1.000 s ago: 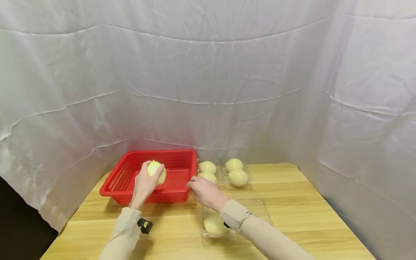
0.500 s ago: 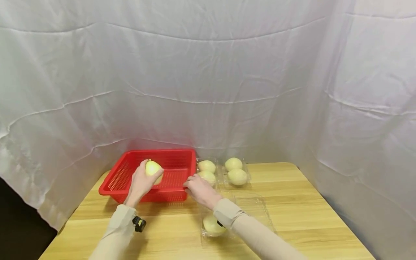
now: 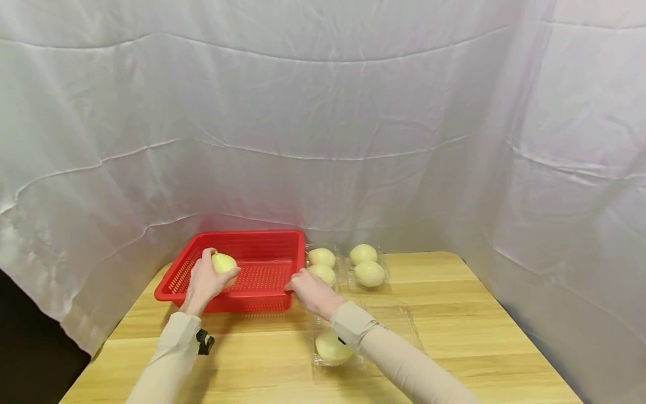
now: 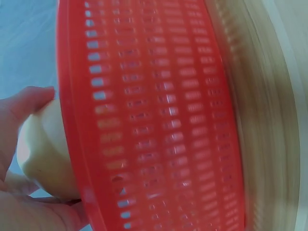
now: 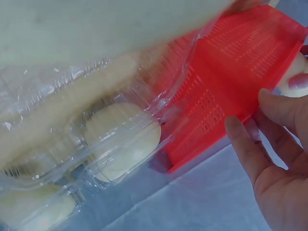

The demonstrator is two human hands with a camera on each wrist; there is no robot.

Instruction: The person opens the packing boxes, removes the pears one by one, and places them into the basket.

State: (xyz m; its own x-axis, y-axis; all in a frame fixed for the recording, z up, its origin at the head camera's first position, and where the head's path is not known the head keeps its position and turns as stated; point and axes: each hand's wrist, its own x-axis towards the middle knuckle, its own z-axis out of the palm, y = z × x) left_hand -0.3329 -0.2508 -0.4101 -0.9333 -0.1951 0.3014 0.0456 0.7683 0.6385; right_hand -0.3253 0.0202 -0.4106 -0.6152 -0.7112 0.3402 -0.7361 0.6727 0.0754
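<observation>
My left hand (image 3: 203, 283) holds a pale yellow pear (image 3: 224, 262) over the front left part of a red plastic basket (image 3: 262, 303). In the left wrist view, the pear (image 4: 45, 149) sits between thumb and fingers, partly hidden behind the basket's rim (image 4: 77, 139). At the basket's right front corner, my right hand (image 3: 314, 293) grips the rim with its fingertips. The right wrist view shows thumb and fingers of that hand (image 5: 281, 159) at the corner. Beneath my right forearm lies an open clear plastic clamshell (image 3: 396, 320) with a pear (image 3: 333, 348) in it.
Right of the basket stand two clear plastic boxes, each with two pears (image 3: 322, 257) (image 3: 369, 274). They stand at the back of the wooden table (image 3: 454, 314). Pale cloth (image 3: 323, 112) hangs behind and at the sides.
My left hand has moved left with the pear, from the middle of the basket toward its left side. My right hand has stayed at the corner, shifting only slightly.
</observation>
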